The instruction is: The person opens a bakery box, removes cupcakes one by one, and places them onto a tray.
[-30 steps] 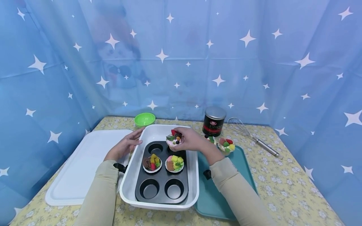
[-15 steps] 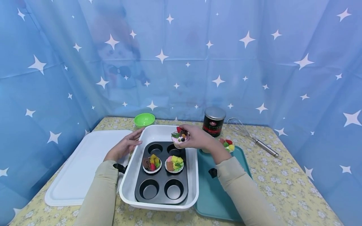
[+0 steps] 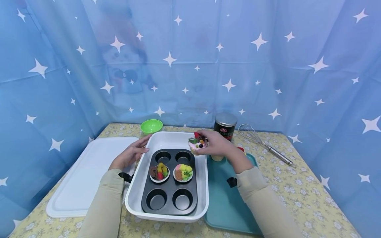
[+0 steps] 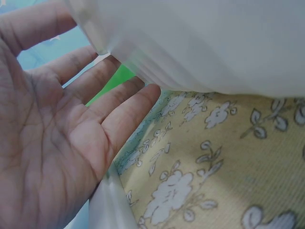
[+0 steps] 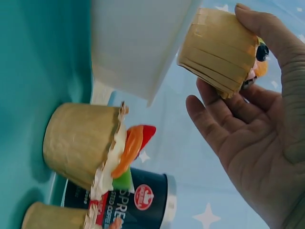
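My right hand (image 3: 217, 144) pinches a fruit-topped cupcake (image 3: 197, 146) in a tan paper cup, between thumb and fingers. It hangs over the far right rim of a deep white pan (image 3: 203, 195). Inside the pan lies a dark muffin tin (image 3: 170, 202). Two more decorated cupcakes, a brown-topped cupcake (image 3: 159, 172) and a yellow-topped cupcake (image 3: 183, 173), fill its middle row. At the pan's left side, my left hand (image 3: 131, 154) rests with fingers extended. In the left wrist view, its fingertips touch the pan's outer wall.
Right of the pan lies a teal tray (image 3: 230, 201). In the right wrist view, a cupcake (image 5: 83, 143) stands on it with another cupcake (image 5: 55, 217) beyond. Behind are an espresso can (image 3: 225, 125), a whisk (image 3: 268, 145) and a green bowl (image 3: 151, 126). A white board (image 3: 86, 178) lies left.
My right hand has carried the cupcake rightward from above the tin's far right cup to the pan's right rim. The left hand and the pan have stayed in place.
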A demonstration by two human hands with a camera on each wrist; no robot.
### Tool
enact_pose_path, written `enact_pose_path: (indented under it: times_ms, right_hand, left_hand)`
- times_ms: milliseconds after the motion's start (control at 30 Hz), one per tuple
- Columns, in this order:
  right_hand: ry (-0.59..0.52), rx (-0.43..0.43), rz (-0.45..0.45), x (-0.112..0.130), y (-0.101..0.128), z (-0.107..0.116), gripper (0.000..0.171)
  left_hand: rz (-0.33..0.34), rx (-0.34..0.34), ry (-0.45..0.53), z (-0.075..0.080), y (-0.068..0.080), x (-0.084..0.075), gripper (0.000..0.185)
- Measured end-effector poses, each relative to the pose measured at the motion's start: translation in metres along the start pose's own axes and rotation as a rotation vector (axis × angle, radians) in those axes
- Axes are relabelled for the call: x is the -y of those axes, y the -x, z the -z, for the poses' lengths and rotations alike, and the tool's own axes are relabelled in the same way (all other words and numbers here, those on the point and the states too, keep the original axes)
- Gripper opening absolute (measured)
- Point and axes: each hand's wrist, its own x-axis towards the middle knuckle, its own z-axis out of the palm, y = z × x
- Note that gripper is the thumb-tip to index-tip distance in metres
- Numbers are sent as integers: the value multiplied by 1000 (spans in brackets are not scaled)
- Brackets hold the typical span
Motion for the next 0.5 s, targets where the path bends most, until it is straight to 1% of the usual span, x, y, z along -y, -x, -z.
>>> enact_pose_path:
  times_ms: [200,500]
  right_hand:
    - [37,-27,-4,-6,11,5,71]
    - [34,-34,-63,-11,31,15,75]
  left_hand:
    - [11,-11,2,-1,0,-1,77]
    - [14,-10,-4,-1,1,-2,77]
